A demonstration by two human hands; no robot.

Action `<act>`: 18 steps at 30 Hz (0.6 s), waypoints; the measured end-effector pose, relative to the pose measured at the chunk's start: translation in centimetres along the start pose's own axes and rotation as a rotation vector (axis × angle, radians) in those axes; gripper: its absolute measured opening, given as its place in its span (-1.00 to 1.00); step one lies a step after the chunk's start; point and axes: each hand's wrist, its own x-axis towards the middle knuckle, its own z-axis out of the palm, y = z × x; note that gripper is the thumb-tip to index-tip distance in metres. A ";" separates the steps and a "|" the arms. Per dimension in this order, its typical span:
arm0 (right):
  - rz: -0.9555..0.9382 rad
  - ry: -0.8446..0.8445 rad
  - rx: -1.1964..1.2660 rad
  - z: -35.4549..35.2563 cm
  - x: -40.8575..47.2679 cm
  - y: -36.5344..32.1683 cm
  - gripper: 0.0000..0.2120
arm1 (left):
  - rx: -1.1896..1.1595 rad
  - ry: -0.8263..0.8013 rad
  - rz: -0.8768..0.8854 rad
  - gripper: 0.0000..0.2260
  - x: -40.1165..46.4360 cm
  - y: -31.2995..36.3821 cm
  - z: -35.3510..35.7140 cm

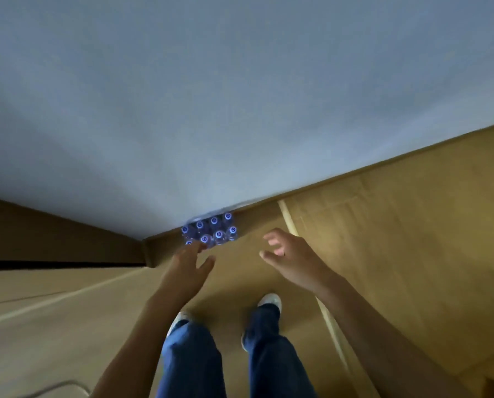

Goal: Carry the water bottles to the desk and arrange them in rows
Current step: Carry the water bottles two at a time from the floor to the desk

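Several clear water bottles (211, 231) with blue-and-white caps stand packed in two rows on the wooden floor, tight against the pale wall. I see them from above, so mostly the caps show. My left hand (189, 262) is stretched down over the near left corner of the group, fingers apart, its fingertips covering one cap. My right hand (286, 254) hangs to the right of the bottles, fingers spread and curled, holding nothing. The desk is out of view.
A pale wall (211, 110) fills the upper half. A wooden skirting (354, 173) runs along its base, with a dark corner post (151, 251) left of the bottles. My legs in blue trousers and white shoes (270, 301) stand on the wooden floor (398, 254) below.
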 end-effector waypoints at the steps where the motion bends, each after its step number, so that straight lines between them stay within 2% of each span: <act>1: -0.012 -0.012 -0.005 -0.4 1.0 0.6 -0.62 | -0.022 0.012 -0.017 -0.71 0.2 -0.2 0.8; 8: -0.029 -0.046 0.025 2.5 10.6 6.2 -0.62 | -0.063 0.075 -0.106 -0.74 4.9 -5.0 6.2; 18: -0.041 -0.016 0.057 16.4 23.4 18.9 -0.55 | -0.030 0.111 -0.114 -0.73 18.0 -17.4 18.6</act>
